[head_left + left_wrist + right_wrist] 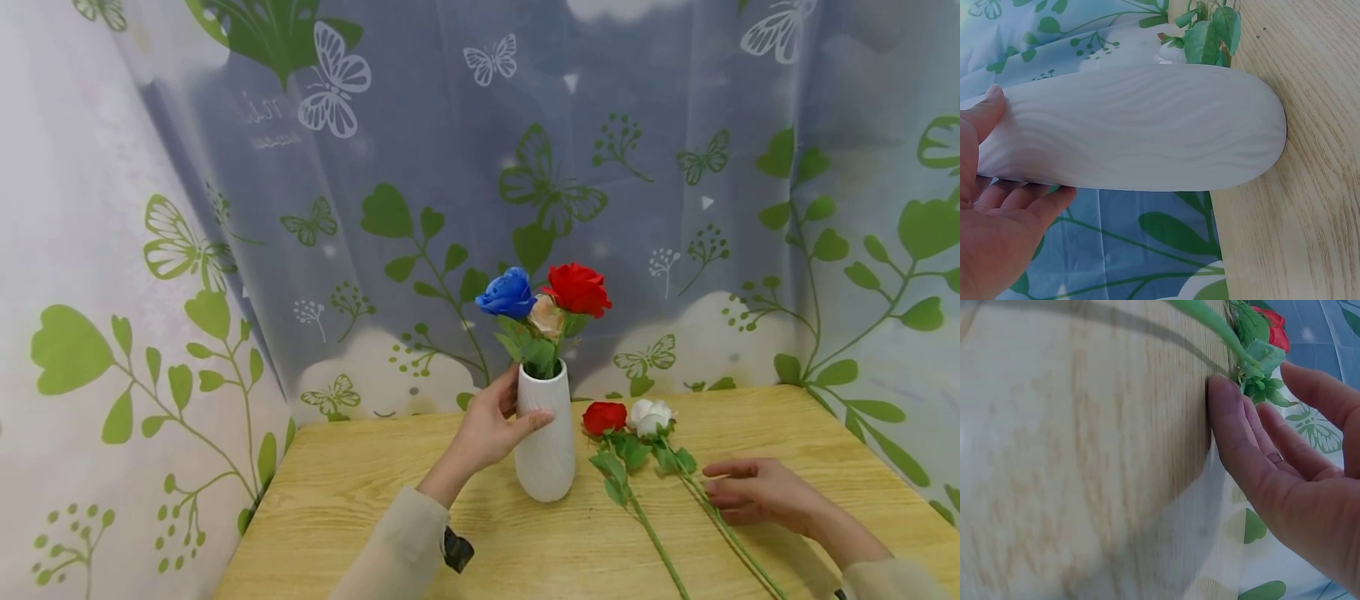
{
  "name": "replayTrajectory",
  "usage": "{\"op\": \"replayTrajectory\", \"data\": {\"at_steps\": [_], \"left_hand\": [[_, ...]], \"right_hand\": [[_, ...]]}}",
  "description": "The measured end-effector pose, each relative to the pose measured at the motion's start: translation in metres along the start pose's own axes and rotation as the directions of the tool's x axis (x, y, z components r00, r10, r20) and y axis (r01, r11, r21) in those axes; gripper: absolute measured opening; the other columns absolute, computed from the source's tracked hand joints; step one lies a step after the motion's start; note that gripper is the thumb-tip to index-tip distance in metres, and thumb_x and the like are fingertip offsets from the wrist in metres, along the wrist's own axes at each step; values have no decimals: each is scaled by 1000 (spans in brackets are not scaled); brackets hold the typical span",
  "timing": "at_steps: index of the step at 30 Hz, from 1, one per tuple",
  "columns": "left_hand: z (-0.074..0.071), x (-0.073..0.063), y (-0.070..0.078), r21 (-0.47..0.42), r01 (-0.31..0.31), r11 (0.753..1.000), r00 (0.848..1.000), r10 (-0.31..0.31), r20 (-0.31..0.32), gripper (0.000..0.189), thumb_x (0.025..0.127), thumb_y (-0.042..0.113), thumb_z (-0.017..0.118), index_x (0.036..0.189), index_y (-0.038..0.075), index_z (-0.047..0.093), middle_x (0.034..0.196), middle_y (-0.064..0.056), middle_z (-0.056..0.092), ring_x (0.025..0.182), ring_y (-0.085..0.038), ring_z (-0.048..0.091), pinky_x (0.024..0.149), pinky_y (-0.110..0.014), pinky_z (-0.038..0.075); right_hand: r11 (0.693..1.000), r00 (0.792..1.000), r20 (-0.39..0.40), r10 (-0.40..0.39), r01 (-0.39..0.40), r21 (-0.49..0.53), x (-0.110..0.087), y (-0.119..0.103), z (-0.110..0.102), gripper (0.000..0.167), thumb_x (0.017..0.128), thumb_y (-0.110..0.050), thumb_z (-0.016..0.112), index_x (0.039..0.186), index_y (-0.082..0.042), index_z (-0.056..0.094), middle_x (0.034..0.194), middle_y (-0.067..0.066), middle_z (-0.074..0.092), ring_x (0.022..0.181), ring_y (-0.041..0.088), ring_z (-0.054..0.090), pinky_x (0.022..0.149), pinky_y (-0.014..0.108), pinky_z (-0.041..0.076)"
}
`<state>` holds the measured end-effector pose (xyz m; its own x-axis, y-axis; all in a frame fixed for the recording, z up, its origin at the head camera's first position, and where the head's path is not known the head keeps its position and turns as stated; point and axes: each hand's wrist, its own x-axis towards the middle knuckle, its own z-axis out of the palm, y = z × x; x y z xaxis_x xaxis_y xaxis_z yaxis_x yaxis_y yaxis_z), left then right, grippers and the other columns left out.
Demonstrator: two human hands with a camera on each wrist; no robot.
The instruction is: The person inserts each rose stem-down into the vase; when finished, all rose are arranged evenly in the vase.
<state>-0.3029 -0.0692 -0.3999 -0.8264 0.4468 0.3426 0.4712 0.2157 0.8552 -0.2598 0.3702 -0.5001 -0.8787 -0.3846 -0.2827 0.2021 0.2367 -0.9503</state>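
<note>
Patterned curtain (450,158): hanging behind and on both sides, showing green leaves and butterflies.
Wooden desk (360,475): lying below, bearing two loose stems.
White vase (546,450): holding near-upright at mid-desk, its mouth facing up; contact between base and desk cannot be told.
Left hand (491,421): gripping the vase's upper part, thumb pressing the front, fingers wrapping the far side.
Right hand (765,493): hovering or resting beside the white rose's stem, thumb parted from loosely bent fingers; touch cannot be told.
White rose (651,417): lying right of the loose red rose (604,418), blooms touching or nearly so.
Vase blooms: blue rose (507,292), upper red rose (577,289) and cream rose (547,317) are rising above the rim.
</note>
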Motion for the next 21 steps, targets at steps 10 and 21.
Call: {"op": "replayTrajectory", "data": {"at_steps": [10, 21], "left_hand": [[1, 0, -1, -5, 20, 1000, 1000, -20, -2, 87, 97, 26, 79, 168, 16, 30, 161, -6, 51, 140, -23, 60, 113, -41, 53], [1, 0, -1, 19, 19, 1000, 1000, -19, -5, 87, 97, 26, 80, 168, 16, 30, 160, -7, 53, 138, -23, 61, 112, -41, 54]], "right_hand": [[999, 999, -23, 38, -39, -20, 3, 1, 3, 56, 107, -18, 61, 147, 18, 46, 118, 2, 73, 104, 17, 73, 88, 41, 65], [997, 999, 1, 46, -46, -57, 6, 4, 8, 56, 106, -18, 62, 145, 19, 47, 109, 5, 76, 96, 18, 76, 82, 37, 65]]}}
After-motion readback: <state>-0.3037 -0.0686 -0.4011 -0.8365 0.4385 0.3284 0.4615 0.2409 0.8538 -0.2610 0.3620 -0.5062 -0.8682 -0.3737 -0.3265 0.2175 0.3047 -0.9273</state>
